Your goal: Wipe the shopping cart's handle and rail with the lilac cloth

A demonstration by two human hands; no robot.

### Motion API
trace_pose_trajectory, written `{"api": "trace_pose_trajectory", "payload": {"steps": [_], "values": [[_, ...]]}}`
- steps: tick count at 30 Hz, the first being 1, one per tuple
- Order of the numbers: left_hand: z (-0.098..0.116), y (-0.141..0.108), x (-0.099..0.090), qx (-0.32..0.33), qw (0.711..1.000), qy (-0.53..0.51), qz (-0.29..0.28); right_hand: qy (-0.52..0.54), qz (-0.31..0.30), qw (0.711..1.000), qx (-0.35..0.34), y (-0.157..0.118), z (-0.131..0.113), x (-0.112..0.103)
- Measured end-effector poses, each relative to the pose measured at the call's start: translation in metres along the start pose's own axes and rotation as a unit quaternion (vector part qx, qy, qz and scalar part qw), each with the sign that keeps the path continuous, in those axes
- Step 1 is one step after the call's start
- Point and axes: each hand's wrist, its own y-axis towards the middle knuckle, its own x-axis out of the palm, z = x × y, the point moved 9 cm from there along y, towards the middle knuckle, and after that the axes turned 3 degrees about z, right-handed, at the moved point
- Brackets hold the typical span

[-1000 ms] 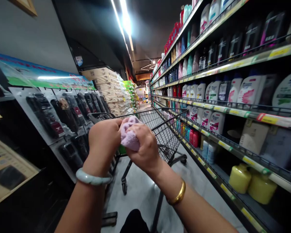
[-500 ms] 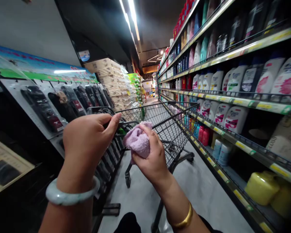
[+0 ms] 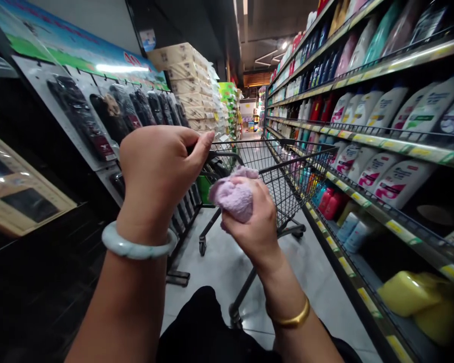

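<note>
The cloth (image 3: pixel 234 199) sits in the right hand (image 3: pixel 255 222), with the left hand (image 3: pixel 157 156) apart on its left. Beyond both hands, the shopping cart (image 3: pixel 285 189) stands on the floor (image 3: pixel 208 272), between a display rack (image 3: pixel 83 108) on the left and shelves (image 3: pixel 401 145) on the right. Bottles (image 3: pixel 386 107) line the shelves; stacked packs (image 3: pixel 189 75) rise past the rack.

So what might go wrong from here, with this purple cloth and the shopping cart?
The purple cloth is bunched in the right hand, with folds sticking out that might snag on the wire shopping cart.

The cart has swivel casters and stands beside the shampoo bottles; a nudge could roll it into their shelf.

The pale green bangle might knock against something hard.
</note>
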Motion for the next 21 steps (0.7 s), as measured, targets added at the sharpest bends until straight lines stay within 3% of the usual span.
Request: {"api": "trace_pose_trajectory", "payload": {"steps": [3, 7, 9, 11, 14, 16, 18, 21], "values": [[-0.001, -0.001, 0.003, -0.012, 0.999, -0.034, -0.016, 0.001, 0.008, 1.0, 0.001, 0.002, 0.005, -0.004], [-0.001, 0.0, 0.005, 0.0, 0.999, -0.033, -0.034, -0.109, -0.035, 0.982, 0.153, -0.004, 0.069, -0.016], [0.001, 0.001, 0.005, 0.028, 0.998, -0.002, -0.048, -0.167, -0.06, 0.963, 0.204, -0.008, 0.085, -0.02], [0.006, 0.002, 0.003, 0.07, 0.995, 0.029, -0.067, -0.163, -0.033, 0.968, 0.189, -0.008, 0.075, -0.022], [0.024, 0.003, 0.001, 0.16, 0.976, 0.119, -0.092, -0.063, 0.029, 0.995, 0.077, -0.001, 0.035, -0.017], [0.04, 0.005, 0.004, 0.197, 0.961, 0.166, -0.102, -0.026, 0.03, 0.999, 0.024, 0.0, 0.023, -0.011], [0.056, 0.009, 0.011, 0.195, 0.965, 0.139, -0.111, -0.044, 0.032, 0.998, 0.036, -0.001, 0.035, -0.011], [0.079, 0.011, 0.033, 0.172, 0.976, 0.019, -0.134, -0.107, 0.056, 0.987, 0.104, -0.008, 0.072, -0.021]]}}
